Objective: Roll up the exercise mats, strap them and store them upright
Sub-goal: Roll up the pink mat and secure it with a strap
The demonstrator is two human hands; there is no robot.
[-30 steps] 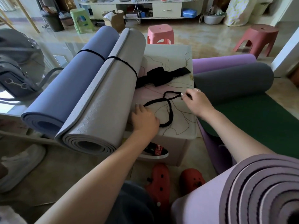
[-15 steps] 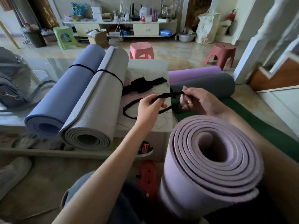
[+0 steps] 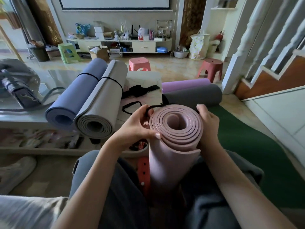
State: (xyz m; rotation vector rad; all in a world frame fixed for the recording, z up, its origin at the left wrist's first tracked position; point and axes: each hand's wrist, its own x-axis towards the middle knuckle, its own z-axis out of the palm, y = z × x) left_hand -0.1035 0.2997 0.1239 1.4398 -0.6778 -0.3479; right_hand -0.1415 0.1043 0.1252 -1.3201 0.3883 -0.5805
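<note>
A rolled pink mat [image 3: 175,142] stands upright between my knees, its spiral end facing me. My left hand [image 3: 137,124] pinches a black strap [image 3: 132,104] at the roll's top left edge, thumb against the outer layer. My right hand [image 3: 208,123] wraps the roll's right side. The strap runs across the far rim of the roll, and its loose loop lies on the low white table [image 3: 146,76]. A blue rolled mat [image 3: 76,96] and a grey rolled mat [image 3: 102,104], each tied with a black cord, lean on the table's left.
More black straps [image 3: 140,90] lie on the table. A purple roll [image 3: 184,84] and a dark grey roll [image 3: 193,95] lie to the right above an unrolled green mat [image 3: 247,142]. Pink and red stools [image 3: 139,64], a staircase [image 3: 272,75] and a handbag [image 3: 18,86] surround me.
Both hands lifted the strap off the table and brought it to the pink roll. The roll now stands upright between my knees, with my right hand around its side.
</note>
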